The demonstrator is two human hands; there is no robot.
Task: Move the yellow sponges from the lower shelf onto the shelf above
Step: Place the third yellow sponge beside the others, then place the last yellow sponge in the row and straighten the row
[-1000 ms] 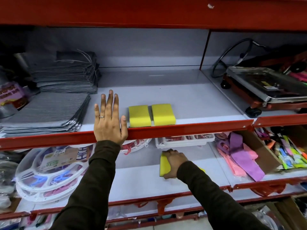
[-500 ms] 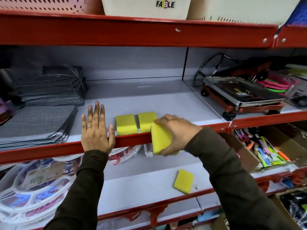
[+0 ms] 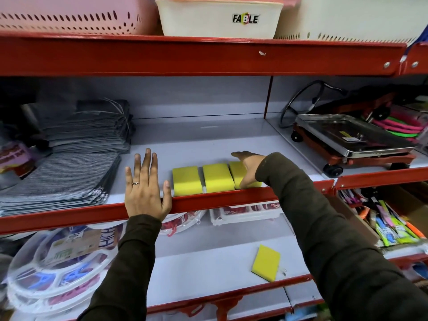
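Three yellow sponges lie in a row at the front of the middle shelf point(image 3: 208, 140): the left sponge point(image 3: 186, 180), the middle sponge point(image 3: 217, 177) and the right sponge point(image 3: 236, 172). My right hand point(image 3: 250, 163) holds the right sponge, thumb at its front edge and fingers over its far side, partly hiding it. My left hand point(image 3: 144, 188) rests flat on the shelf's red front lip, fingers spread, holding nothing. A fourth yellow sponge point(image 3: 266, 262) lies alone, slightly turned, on the lower shelf point(image 3: 208, 262) near its front edge.
Stacks of grey cloths point(image 3: 60, 177) fill the middle shelf's left. A steel-topped wheeled trolley point(image 3: 352, 137) stands to the right. Below are round plastic boxes point(image 3: 51, 262), clear trays point(image 3: 245, 212) and a cardboard box of colourful items point(image 3: 393, 225). Baskets point(image 3: 217, 17) sit on top.
My right hand lifted a sponge from the lower shelf and set it down as the third in the row on the middle shelf. My left hand stayed on the shelf lip.
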